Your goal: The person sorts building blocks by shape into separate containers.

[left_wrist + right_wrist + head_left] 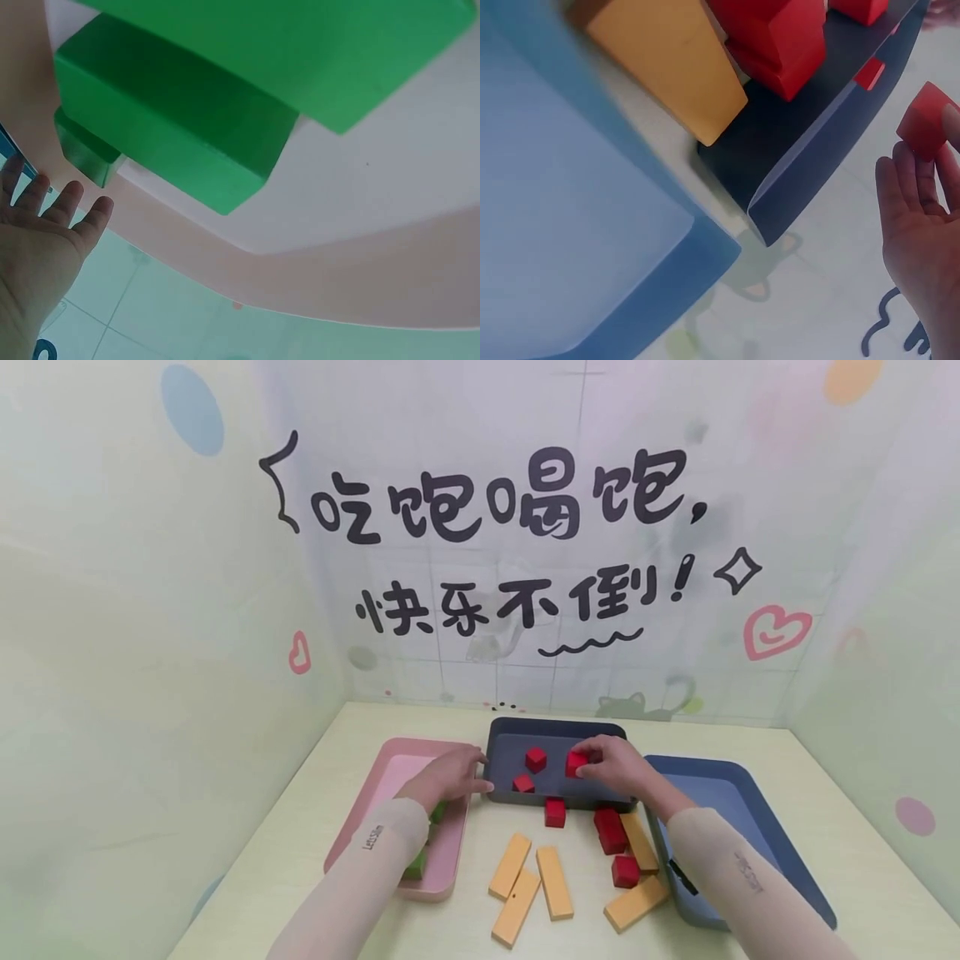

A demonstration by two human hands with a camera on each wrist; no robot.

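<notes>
Presently, my right hand (pixel 618 766) pinches a red block (pixel 575 765) over the dark tray (pixel 517 741); placement appears in hand, though floor contact is unclear. Release should clear the red cubes (pixel 536 760) inside. My left hand (pixel 453 772), relaxed and empty, lies beside the tray's left rim.

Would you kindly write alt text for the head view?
A person's right hand holds a red block over a dark tray; the left hand is near its left end. A pink tray with green blocks stands left, a blue tray right, with yellow blocks and red ones between.
</notes>
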